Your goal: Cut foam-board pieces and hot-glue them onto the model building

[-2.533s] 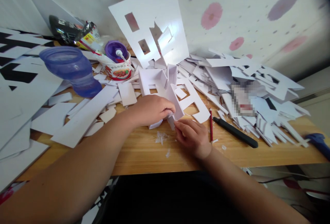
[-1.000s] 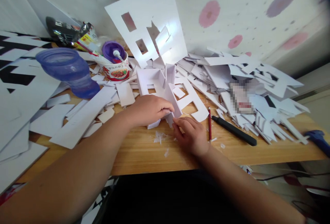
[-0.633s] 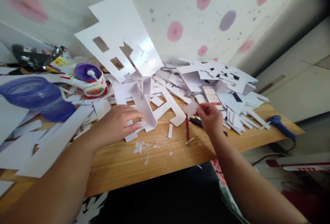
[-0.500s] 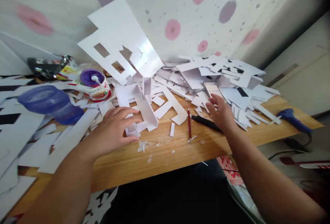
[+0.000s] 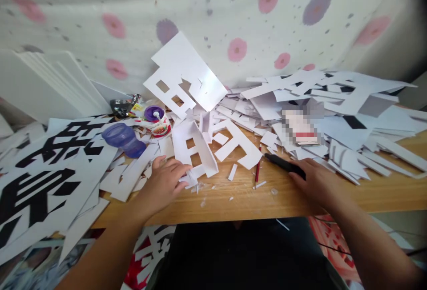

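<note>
My left hand (image 5: 167,179) is at the near left end of a folded white foam-board piece (image 5: 209,161) with raised walls. Its thumb and fingers close around a small white part at that end. Across the table, my right hand (image 5: 312,176) has its fingers curled round the back end of a slim black tool (image 5: 282,163), shaped like a craft knife, whose tip points left. A red pencil (image 5: 257,170) lies just left of that tip. Between the hands are a flat cut-out white piece (image 5: 240,144) and a small white strip (image 5: 232,172).
White offcuts (image 5: 367,125) pile up at the back right, with a blurred-out flat object (image 5: 300,127) on them. A blue-purple plastic container (image 5: 123,139) and a purple-topped tub (image 5: 158,123) stand left. A large white cut-out board (image 5: 190,76) leans at the back.
My right hand has come down from near the phone onto the black tool and gripped it. The left hand stays by the folded piece. The view has shifted left, leaving the blue glue gun out of sight.
</note>
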A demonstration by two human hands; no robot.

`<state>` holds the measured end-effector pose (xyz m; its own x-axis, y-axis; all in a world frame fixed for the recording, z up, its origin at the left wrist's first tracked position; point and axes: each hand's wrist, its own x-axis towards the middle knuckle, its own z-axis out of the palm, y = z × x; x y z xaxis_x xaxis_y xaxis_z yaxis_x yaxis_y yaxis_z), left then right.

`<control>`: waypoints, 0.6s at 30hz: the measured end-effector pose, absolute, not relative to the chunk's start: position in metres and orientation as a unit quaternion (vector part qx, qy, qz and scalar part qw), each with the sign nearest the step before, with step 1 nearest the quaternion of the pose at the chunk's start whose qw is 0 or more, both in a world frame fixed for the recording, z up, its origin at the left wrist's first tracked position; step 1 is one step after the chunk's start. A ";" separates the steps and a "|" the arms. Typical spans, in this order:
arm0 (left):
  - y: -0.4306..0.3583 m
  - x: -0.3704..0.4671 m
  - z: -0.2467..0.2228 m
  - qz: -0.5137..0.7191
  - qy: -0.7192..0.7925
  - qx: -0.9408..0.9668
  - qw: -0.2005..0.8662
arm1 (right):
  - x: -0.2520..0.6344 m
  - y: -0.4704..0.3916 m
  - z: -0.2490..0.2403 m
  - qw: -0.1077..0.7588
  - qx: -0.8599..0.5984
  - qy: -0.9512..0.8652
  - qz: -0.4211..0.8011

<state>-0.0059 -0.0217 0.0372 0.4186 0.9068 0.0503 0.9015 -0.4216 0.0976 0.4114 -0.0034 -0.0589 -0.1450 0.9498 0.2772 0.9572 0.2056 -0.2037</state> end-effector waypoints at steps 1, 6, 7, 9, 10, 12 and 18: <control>-0.031 -0.001 0.038 0.050 0.547 0.835 0.026 | 0.414 -0.005 -0.057 0.197 -0.628 -0.753 -0.008; -0.078 0.032 0.035 0.060 0.565 0.822 0.034 | 0.422 -0.020 -0.038 0.287 -0.637 -0.715 0.019; -0.085 0.038 0.031 0.062 0.563 0.823 0.038 | 0.420 -0.025 -0.035 0.300 -0.634 -0.712 0.043; -0.094 0.047 0.023 0.066 0.560 0.825 0.042 | 0.413 -0.036 -0.029 0.314 -0.623 -0.703 0.134; -0.097 0.050 0.019 0.069 0.559 0.825 0.042 | 0.407 -0.042 -0.027 0.315 -0.617 -0.693 0.197; -0.099 0.051 0.014 0.085 0.564 0.821 0.035 | 0.395 -0.053 -0.024 0.322 -0.594 -0.657 0.335; -0.085 0.019 0.054 0.233 0.571 0.787 0.018 | 0.378 -0.046 -0.013 0.433 -0.492 -0.529 0.540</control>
<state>0.0188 -0.0848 0.0541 0.2395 0.9074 0.3452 0.8904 -0.3471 0.2945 0.3778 -0.0458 -0.0134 -0.1419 0.9872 -0.0724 0.0529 -0.0655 -0.9965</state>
